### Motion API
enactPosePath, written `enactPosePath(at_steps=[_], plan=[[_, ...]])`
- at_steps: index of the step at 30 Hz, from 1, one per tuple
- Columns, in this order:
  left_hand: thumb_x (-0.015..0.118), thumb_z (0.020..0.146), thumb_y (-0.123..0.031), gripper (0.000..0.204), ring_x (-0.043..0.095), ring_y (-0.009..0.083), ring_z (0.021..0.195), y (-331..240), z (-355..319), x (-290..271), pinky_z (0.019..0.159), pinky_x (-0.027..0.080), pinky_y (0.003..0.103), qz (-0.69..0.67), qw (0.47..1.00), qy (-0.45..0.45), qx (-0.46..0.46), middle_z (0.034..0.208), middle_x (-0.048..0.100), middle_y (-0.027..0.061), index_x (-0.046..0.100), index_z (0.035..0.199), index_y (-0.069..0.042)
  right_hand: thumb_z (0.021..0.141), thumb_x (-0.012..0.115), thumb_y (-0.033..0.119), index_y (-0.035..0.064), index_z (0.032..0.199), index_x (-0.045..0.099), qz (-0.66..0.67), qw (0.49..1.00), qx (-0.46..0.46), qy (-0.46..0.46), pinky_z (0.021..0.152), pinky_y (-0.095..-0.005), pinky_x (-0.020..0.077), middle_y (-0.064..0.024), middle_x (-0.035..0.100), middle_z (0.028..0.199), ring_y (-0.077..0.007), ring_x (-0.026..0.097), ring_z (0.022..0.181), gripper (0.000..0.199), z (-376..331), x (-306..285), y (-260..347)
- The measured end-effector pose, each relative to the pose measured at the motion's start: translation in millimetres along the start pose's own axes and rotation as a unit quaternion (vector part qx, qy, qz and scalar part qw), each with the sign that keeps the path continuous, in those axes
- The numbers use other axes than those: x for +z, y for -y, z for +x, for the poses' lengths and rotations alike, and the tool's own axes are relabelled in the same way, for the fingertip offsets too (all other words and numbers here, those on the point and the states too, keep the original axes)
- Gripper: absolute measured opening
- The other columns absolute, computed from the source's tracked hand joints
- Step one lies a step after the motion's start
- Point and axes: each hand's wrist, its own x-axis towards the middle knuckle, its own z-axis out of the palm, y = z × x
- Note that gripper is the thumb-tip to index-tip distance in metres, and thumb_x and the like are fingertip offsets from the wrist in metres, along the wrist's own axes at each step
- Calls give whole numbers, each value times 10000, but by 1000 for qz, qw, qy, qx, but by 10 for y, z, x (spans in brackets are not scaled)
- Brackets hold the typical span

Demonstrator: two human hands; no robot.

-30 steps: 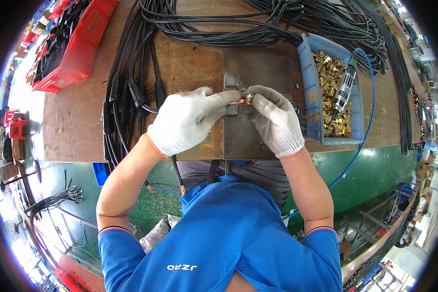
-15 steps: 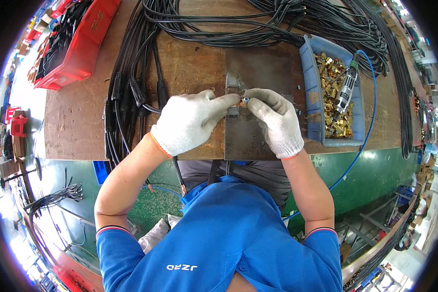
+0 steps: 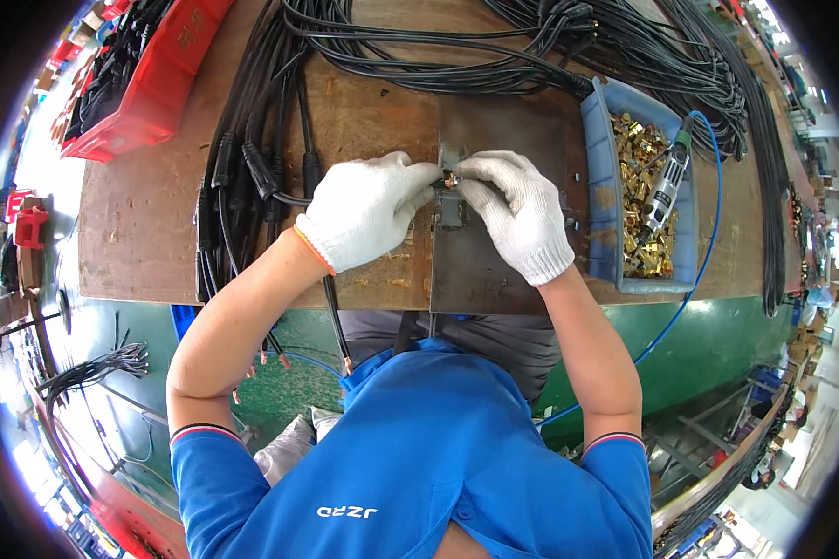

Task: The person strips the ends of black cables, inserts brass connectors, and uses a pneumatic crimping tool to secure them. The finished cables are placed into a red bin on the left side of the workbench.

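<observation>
My left hand (image 3: pixel 362 210), in a white knit glove, is closed, with thumb and index finger pinched together at the middle of the bench. A black cable (image 3: pixel 292 199) runs in under this hand; its further course is hidden by the glove. Between the fingertips of both hands sits a small brass-coloured metal piece (image 3: pixel 451 181), too small to make out fully. My right hand (image 3: pixel 517 210), gloved alike, pinches at it from the right. Both hands hover over the left part of a dark metal plate (image 3: pixel 494 265) on the wooden bench.
A blue bin (image 3: pixel 602 200) of brass-coloured fittings stands at right, a power screwdriver (image 3: pixel 664 191) with a blue hose lying on it. Black cables (image 3: pixel 419 70) heap along the back and left. A red bin (image 3: pixel 144 116) of black parts is far left. Copper-ended cables (image 3: pixel 348 363) hang off the front edge.
Both hands have shifted slightly left and away from me, their fingertips drawing closer together around the small metal piece. The silvery part seen on it before no longer shows.
</observation>
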Motion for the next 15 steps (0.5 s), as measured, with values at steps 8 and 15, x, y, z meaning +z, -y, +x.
enactPosePath(at_steps=[8, 15], plan=[[703, 983, -214, 212, 729, 373, 840, 174, 37, 84, 735, 593, 472, 17, 1000, 20, 1, 942, 717, 144, 760, 1168, -128, 890, 802, 212, 161, 1036, 823, -95, 995, 3, 35, 949, -442, 583, -60, 781, 1107, -322, 693, 1115, 156, 122, 71, -31], [717, 956, -193, 232, 726, 363, 832, 206, 49, 154, 742, 595, 462, 11, 1000, 4, 13, 952, 710, 123, 762, 1177, -136, 888, 810, 203, 124, 1038, 818, -31, 996, 57, 55, 942, -431, 573, -75, 793, 1059, -321, 711, 1057, 170, 193, 40, -68]])
